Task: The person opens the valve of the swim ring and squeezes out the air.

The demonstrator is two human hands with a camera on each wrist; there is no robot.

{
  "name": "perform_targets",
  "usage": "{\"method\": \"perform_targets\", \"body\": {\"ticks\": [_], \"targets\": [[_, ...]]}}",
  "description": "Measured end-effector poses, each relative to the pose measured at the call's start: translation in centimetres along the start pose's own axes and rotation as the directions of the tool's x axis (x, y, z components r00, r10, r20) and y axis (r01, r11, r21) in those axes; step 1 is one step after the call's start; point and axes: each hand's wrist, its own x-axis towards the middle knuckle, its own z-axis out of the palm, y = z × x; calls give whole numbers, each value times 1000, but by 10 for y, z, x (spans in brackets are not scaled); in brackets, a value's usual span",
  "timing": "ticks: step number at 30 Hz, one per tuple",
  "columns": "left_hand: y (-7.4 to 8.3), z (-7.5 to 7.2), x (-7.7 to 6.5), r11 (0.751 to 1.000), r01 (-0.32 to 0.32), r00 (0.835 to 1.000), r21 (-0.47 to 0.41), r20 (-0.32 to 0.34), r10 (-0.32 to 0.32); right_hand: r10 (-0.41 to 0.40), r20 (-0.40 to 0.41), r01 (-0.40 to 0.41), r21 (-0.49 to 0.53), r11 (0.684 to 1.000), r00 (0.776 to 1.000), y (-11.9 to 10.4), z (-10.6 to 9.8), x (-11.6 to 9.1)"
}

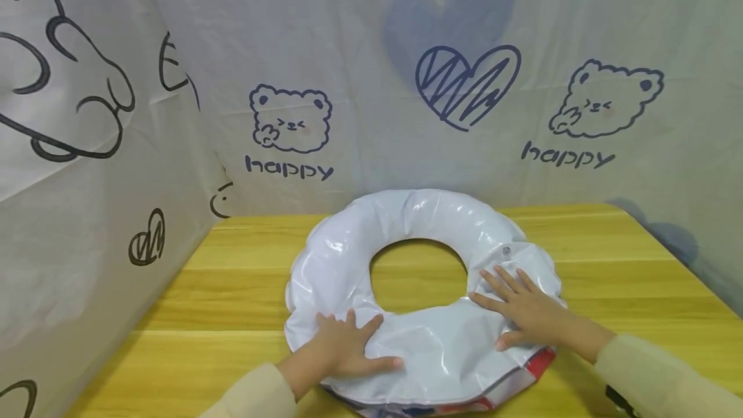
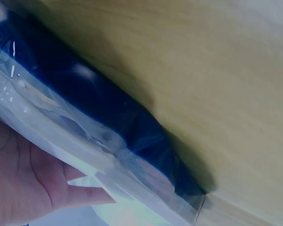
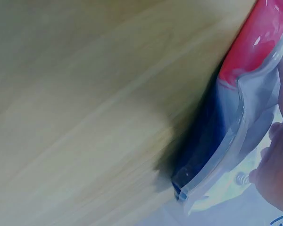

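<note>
Ring [image 1: 429,340] of glossy white plastic, as the head view shows it, lies on the wood-grained tabletop [image 1: 232,282], its round hole showing the boards beneath. The left hand [image 1: 351,344] rests on its near left part, fingers and thumb spread apart. The right hand [image 1: 522,308] lies on its right part, fingers likewise apart, just below a small valve [image 1: 506,251]. Neither hand is clamped on anything. Creases run across the near part of the plastic, and a red patch [image 1: 540,363] shows at the near right edge. Pale sleeves [image 1: 656,373] cover the forearms. Behind stands a light cloth [image 1: 360,18] printed with hearts and 2 bears [image 1: 290,120], the word "happy" under each. The left wrist view shows a clear seam [image 2: 80,146] and a dark blue side [image 2: 99,94] against the tabletop, with the left palm against the white plastic; most of its fingers are hidden there. In the right wrist view, red and dark blue sides slope down to the wood, and the right hand, cut by the frame edge, touches the pale top near the valve.
</note>
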Motion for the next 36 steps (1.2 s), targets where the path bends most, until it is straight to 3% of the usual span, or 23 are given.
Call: {"method": "perform_targets", "body": {"ticks": [5, 10, 13, 16, 20, 22, 25, 30, 34, 36], "targets": [[1, 2, -3, 999, -34, 996, 3, -78, 34, -43, -71, 35, -101, 994, 997, 3, 0, -4], [-6, 6, -8, 996, -81, 981, -23, -181, 75, 62, 60, -63, 31, 997, 996, -12, -16, -3], [-8, 9, -9, 991, -136, 963, -19, -236, 128, 80, 83, -89, 109, 990, 993, -29, -28, 3], [-5, 11, -8, 978, -209, 938, -1, -284, 200, 46, -14, -44, 115, 992, 999, -49, -32, 10], [5, 15, -6, 958, -285, 910, 30, -304, 280, -64, -170, 62, -16, 998, 983, -76, -23, 16], [10, 18, -5, 952, -302, 904, 58, -299, 305, -112, -188, 101, -69, 992, 976, -87, -16, 16], [16, 22, -3, 950, -297, 906, 99, -284, 313, -109, -143, 104, -39, 994, 984, -97, -6, 15], [19, 28, 0, 951, -269, 907, 150, -293, 302, -3, -43, 8, 107, 994, 999, -100, 6, 14], [20, 32, 4, 950, -241, 904, 197, -311, 294, 24, -28, -19, 151, 988, 999, -98, 12, 15], [21, 35, 5, 953, -230, 912, 198, -298, 282, 19, -31, -14, 138, 990, 999, -97, 16, 15]]}}
